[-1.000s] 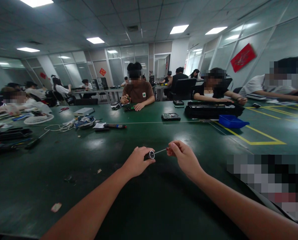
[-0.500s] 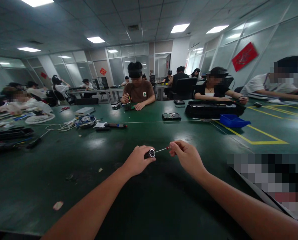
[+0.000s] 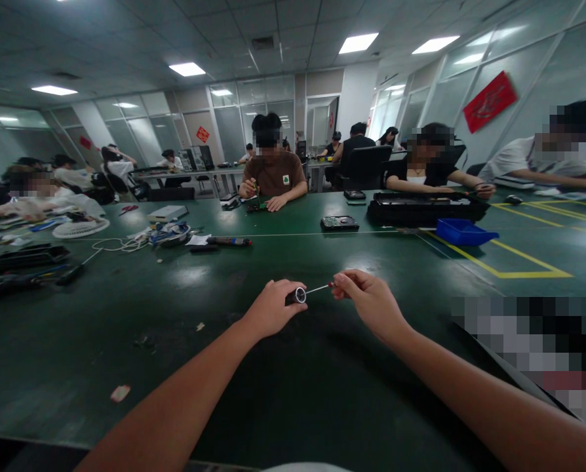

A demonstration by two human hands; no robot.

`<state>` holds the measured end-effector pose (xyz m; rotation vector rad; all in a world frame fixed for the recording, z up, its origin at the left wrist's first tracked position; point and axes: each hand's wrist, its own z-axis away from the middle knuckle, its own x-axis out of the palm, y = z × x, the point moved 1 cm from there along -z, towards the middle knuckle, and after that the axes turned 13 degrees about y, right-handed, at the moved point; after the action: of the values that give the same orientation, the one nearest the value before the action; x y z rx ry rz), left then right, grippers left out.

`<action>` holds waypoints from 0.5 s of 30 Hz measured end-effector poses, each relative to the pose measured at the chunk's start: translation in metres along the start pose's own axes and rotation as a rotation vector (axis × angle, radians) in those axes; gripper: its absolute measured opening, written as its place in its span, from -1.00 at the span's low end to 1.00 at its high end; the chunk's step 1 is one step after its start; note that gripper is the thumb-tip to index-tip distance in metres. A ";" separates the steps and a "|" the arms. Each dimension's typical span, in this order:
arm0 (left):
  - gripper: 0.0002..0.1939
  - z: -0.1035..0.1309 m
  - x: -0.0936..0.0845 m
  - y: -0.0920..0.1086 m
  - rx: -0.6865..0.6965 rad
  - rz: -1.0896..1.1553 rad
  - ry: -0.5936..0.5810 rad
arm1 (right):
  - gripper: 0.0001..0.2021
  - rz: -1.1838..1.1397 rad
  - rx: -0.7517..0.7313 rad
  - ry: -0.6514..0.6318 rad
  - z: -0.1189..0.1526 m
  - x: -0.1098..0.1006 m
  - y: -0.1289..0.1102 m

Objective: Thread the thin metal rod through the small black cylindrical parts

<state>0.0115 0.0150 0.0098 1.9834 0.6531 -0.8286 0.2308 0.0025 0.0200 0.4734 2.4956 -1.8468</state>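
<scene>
My left hand [image 3: 272, 309] is closed around a short black cylinder with a silver-ringed round end [image 3: 300, 295], perhaps a small flashlight; most of its body is hidden in the fingers. That ringed end faces me and to the right. Between the fingertips of my right hand [image 3: 371, 300] is a thin screwdriver [image 3: 317, 288] with a slim metal shaft and a red part by the fingers. Its shaft points left, and the tip is at the ringed end; how deep it goes I cannot tell. Both hands are above the green table [image 3: 283, 393].
Beyond my hands lie a hard drive [image 3: 339, 223], a blue tray [image 3: 465, 232], a long black casing [image 3: 427, 210] and a dark pen-like tool [image 3: 229, 241]. Cables [image 3: 169, 233] are heaped to the left. A co-worker in a brown shirt [image 3: 278, 177] sits opposite; others sit around.
The view has shifted slightly, moving the near table edge up in the picture. Both hands keep their grips, and the screwdriver tip stays at the cylinder's ringed end.
</scene>
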 end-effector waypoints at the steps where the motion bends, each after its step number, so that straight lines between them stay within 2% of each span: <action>1: -0.65 0.000 0.000 0.000 0.004 0.001 0.003 | -0.69 -0.004 0.001 0.005 0.000 0.001 0.001; 7: -0.67 0.000 0.002 0.000 0.030 -0.004 -0.008 | -0.66 0.013 0.041 0.040 -0.002 0.003 0.005; 13: -0.65 0.000 0.000 0.001 0.026 0.001 0.005 | -0.59 0.253 -0.020 0.061 -0.002 -0.003 0.002; 15: -0.65 0.000 0.001 0.000 0.023 -0.010 -0.007 | -0.63 0.230 -0.050 0.032 -0.002 -0.003 0.001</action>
<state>0.0122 0.0150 0.0095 1.9984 0.6527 -0.8514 0.2344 0.0037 0.0197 0.7571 2.3823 -1.7004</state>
